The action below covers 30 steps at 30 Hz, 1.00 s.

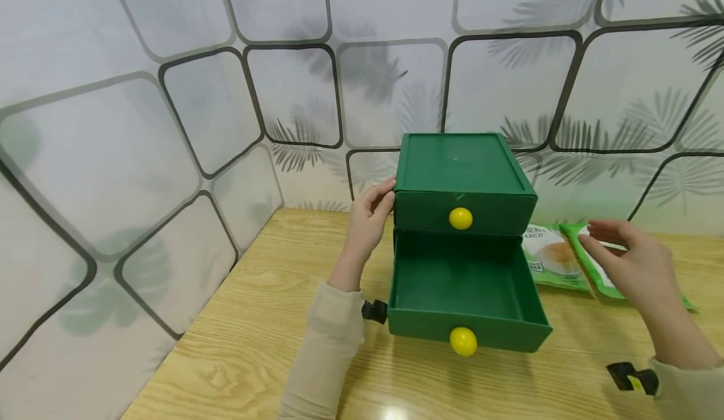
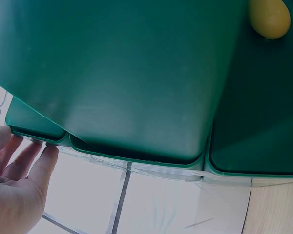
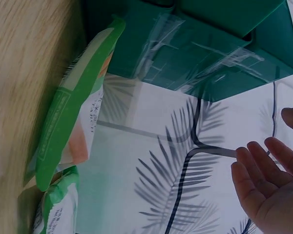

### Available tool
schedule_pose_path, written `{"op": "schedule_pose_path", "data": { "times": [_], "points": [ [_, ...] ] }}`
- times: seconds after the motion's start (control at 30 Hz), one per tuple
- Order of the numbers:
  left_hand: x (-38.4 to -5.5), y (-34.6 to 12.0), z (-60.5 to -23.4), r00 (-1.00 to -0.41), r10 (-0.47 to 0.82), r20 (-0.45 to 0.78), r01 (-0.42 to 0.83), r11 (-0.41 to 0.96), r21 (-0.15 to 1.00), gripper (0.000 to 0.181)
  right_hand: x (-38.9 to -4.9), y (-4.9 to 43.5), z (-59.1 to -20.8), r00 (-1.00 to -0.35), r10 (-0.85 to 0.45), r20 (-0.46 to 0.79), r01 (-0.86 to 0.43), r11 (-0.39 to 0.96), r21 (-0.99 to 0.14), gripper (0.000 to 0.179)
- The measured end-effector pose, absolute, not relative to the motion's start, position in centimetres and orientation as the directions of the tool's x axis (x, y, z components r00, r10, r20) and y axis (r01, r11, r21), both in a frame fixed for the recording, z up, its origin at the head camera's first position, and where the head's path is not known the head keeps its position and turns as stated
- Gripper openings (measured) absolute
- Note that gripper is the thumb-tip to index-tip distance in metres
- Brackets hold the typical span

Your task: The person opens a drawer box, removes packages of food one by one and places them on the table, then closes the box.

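A green drawer unit (image 1: 458, 165) with yellow round knobs stands on the wooden table. Its top drawer (image 1: 421, 209) is closed, and the drawer below (image 1: 460, 275) is pulled far out, its inside bare. My left hand (image 1: 366, 222) rests its fingertips on the unit's left side, level with the top drawer. In the left wrist view, a further compartment (image 2: 263, 102) with a yellow knob (image 2: 269, 18) lies beyond the pulled-out drawer. My right hand (image 1: 639, 263) hovers with loosely bent fingers, holding nothing, over green-and-white starch bags (image 1: 548, 259) to the unit's right.
A patterned cloth wall (image 1: 390, 93) rises close behind the unit and along the left of the table (image 1: 254, 319). The two bags lie side by side against the unit's right side. Clear tape (image 3: 158, 41) runs across that side.
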<state>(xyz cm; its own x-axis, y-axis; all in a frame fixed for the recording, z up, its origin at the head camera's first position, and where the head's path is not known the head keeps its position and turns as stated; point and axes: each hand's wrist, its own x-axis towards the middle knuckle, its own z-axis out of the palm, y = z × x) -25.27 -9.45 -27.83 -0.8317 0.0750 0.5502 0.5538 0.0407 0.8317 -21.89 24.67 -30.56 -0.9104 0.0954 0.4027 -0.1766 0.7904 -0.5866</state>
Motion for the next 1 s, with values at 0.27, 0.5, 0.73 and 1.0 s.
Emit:
{"op": "schedule_pose_path", "data": {
  "times": [0.27,0.5,0.73,1.0],
  "points": [
    [-25.1,-9.6,-27.7,-0.83,0.08,0.552,0.556,0.057,0.829,0.031,-20.6,23.5,-29.6,-0.859,0.047,0.509,-0.29,0.776,-0.561,0.038],
    [-24.9,-9.6,-27.6,-0.835,0.075,0.545,0.55,0.071,0.832,0.031,-18.8,21.6,-29.1,-0.772,-0.001,0.635,-0.447,0.712,-0.542,0.028],
    [-25.6,-9.7,-28.2,-0.831,0.077,0.551,0.556,0.053,0.83,0.032,-17.1,19.7,-28.7,-0.726,-0.06,0.685,-0.53,0.684,-0.502,0.025],
    [-27.1,-9.8,-29.6,-0.827,0.072,0.558,0.561,0.036,0.827,0.033,-15.2,17.8,-28.2,-0.595,-0.201,0.778,-0.667,0.663,-0.339,0.037]
  ]
}}
